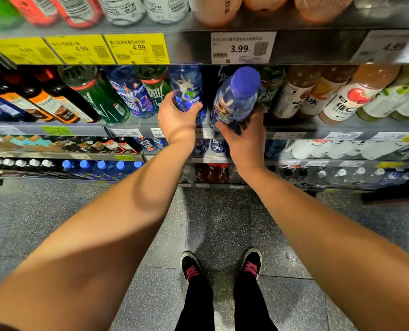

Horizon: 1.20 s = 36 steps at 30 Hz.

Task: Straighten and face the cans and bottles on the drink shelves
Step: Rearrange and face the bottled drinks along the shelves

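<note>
Centre of frame: left hand [177, 115] grips a blue bottle [188, 90] standing at the shelf edge [291, 130]; right hand [242, 137] grips a second blue-capped bottle [236, 99], tilted outward past that edge.

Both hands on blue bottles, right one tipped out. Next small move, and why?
Probably stand the tilted blue bottle upright into the dark gap beside the blue bottle the left hand grips. The right hand holds it leaning off the shelf edge, cap toward the camera.
</note>
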Motion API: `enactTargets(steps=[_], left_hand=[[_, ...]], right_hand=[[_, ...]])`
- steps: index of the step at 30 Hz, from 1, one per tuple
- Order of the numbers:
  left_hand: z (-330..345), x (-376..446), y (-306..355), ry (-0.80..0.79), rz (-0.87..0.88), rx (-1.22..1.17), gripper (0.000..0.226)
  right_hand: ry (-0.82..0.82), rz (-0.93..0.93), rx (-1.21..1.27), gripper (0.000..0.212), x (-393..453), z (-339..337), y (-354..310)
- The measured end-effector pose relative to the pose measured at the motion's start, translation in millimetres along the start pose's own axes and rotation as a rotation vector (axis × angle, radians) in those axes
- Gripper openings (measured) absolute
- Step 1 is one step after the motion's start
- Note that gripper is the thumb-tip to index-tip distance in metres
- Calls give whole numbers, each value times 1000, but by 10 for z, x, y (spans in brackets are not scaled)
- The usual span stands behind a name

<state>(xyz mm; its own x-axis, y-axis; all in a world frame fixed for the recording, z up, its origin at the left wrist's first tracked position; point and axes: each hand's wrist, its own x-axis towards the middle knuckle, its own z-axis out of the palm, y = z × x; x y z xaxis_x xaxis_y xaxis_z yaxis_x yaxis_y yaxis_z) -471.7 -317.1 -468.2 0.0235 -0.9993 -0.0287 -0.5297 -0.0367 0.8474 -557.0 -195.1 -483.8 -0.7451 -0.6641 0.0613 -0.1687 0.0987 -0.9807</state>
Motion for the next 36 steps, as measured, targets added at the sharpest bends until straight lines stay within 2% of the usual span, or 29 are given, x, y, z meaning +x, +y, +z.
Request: enactTargets(steps=[4,10,14,17,22,24,32,36], left_hand=[[-18,30,-13,-22,4,-35,61],[-90,78,-122,-107,10,-114,54],[-246,87,-255,-5,52,-130,40],[-358,182,-316,102,29,-141,43],[-354,367,-291,-5,32,-52,65],[-330,400,-253,1,38,-24,69],[-293,449,-224,84,17,16,51],[-285,456,-247,91,-52,-65,50]], right_hand=[[-8,-20,-89,72,105,151,-71],[30,-14,-217,62,308,298,-88],[15,56,-231,67,438,355,-70],[5,108,-239,73,447,381,-38],[1,161,-223,75,530,407,-53],[-9,179,-221,73,559,393,-43],[-14,196,-218,74,532,380,9],[-29,191,-206,76,514,379,39]])
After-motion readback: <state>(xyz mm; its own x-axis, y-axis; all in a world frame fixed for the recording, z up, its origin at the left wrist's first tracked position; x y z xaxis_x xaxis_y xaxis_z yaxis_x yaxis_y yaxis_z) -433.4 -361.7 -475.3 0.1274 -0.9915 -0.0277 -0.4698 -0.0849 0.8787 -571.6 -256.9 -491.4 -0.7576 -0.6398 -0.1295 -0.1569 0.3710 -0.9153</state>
